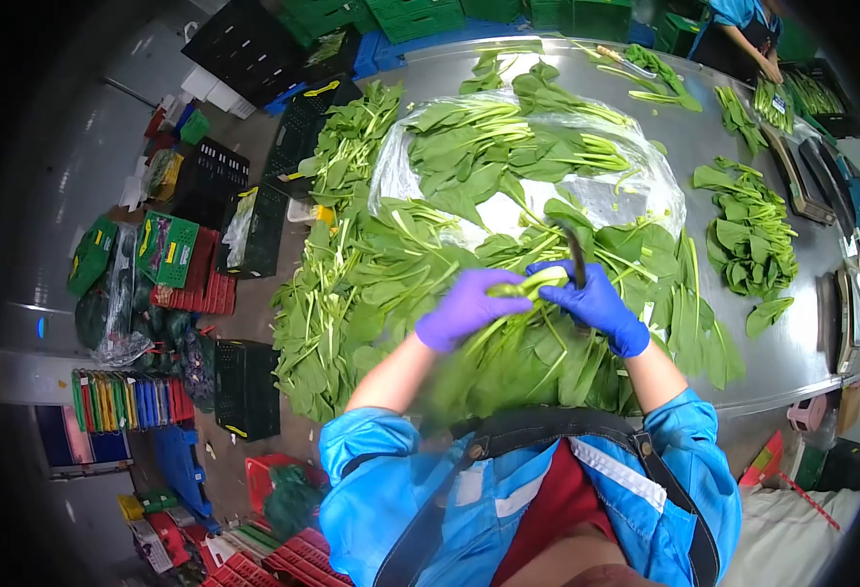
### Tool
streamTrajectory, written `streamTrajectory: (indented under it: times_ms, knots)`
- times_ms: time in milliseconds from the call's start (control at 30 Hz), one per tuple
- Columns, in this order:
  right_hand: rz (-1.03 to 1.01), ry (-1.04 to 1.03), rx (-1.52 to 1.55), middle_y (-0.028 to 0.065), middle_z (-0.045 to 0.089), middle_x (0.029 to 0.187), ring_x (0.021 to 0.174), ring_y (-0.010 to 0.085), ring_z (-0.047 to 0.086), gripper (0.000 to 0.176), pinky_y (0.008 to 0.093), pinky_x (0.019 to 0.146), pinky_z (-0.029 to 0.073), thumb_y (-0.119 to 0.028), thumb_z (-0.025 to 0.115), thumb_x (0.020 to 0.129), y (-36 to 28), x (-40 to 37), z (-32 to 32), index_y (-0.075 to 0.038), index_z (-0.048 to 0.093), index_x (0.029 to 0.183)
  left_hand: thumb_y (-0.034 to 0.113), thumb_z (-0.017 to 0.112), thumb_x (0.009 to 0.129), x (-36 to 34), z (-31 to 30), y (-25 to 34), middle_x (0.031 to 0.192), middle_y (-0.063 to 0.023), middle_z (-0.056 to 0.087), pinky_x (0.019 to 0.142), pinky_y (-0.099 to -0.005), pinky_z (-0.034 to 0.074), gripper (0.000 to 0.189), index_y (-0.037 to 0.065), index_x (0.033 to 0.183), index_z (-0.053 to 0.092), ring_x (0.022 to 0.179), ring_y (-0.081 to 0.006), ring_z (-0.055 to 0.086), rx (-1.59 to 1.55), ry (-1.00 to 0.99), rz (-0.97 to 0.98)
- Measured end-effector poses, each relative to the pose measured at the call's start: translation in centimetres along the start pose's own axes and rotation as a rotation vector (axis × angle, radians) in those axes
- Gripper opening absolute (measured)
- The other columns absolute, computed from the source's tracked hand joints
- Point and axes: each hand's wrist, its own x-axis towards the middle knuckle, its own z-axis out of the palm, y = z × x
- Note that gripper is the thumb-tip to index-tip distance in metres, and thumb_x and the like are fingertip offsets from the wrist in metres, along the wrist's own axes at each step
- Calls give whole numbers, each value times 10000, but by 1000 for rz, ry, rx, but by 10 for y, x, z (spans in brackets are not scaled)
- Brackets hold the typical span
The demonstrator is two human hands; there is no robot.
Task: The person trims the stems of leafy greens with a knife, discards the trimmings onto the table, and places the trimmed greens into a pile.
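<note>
My left hand (474, 308), in a purple glove, is closed round the pale stems of a bunch of leafy greens (508, 357), whose leaves hang blurred toward my apron. My right hand (601, 305), in a blue glove, is closed on a knife (574, 252) with its dark curved blade pointing up and away from me. Its fingers also touch the cut stem ends (545, 278) of the bunch. Beneath both hands lies a broad heap of loose greens (391, 254). Beyond it, more greens (469, 137) rest on a clear plastic sheet (669, 201).
A metal table (645, 127) carries the greens. Trimmed bunches (750, 230) lie at the right, near several dark-edged devices (803, 181). Another person's hand (770, 70) is at a packed bunch, far right. Crates (246, 389) stand along the left side. A second knife (625, 61) lies at the back.
</note>
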Motion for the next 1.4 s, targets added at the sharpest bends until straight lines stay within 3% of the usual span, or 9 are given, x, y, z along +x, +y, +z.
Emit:
streamTrajectory:
  times_ms: [233,300,333,600,767,1033,1100,1267,1400]
  knots:
    - [104,-93,572,91,650,795,401,50,440,262,190,416,365,-142,642,811,36,13,-29,6,630,1027,242,695,787,30,-48,-42,789,-86,675,693,-283,465,275,9,933,684,709,-110,579,167,134,59]
    - [-431,160,-402,73,662,958,574,93,566,328,216,571,461,-145,657,796,26,17,-16,-22,618,1097,236,680,798,33,-51,-35,794,-94,677,693,-283,464,263,16,942,686,704,-110,578,138,160,55]
    - [-269,157,-274,46,665,1041,948,158,604,393,302,878,453,-174,696,768,20,15,-11,-78,618,1141,234,673,801,34,-47,-32,799,-85,679,710,-275,465,262,16,945,685,718,-109,582,152,148,96]
    - [-126,306,-331,47,571,566,544,81,468,363,291,524,404,-328,734,751,28,57,-5,11,680,868,186,672,750,37,-47,-18,764,-110,645,649,-322,465,210,47,907,684,700,-227,610,458,258,410]
    - [-56,380,-97,39,619,624,561,75,491,288,280,540,423,-276,719,778,57,57,-28,-6,695,875,273,704,720,27,-66,-10,1003,-144,609,724,-361,488,474,68,1132,590,858,-289,612,914,477,264]
    - [141,157,188,54,675,778,644,57,546,294,235,537,425,-285,645,840,4,66,-37,-35,680,991,193,697,758,81,0,-37,1156,-106,583,920,-308,410,535,9,1230,527,1042,-167,543,-252,-112,24]
    - [-32,442,-86,102,682,936,849,177,627,331,318,800,479,-297,609,856,67,105,-89,-39,658,1058,106,623,785,78,-14,-23,1085,-87,601,881,-294,429,396,20,1167,561,980,-153,559,-333,-84,18]
    - [137,626,-769,166,555,1213,1049,317,574,543,384,897,451,-219,606,752,151,190,-203,-72,500,1264,115,586,781,73,-37,-2,831,-76,596,723,-295,464,266,1,1020,565,798,-175,581,-897,201,52]
    - [168,624,-960,161,528,1241,1050,328,567,619,401,890,451,-139,575,713,210,242,-233,-84,437,1314,89,594,786,76,-57,4,675,-36,598,640,-281,456,374,16,1151,564,614,-122,551,-573,148,133]
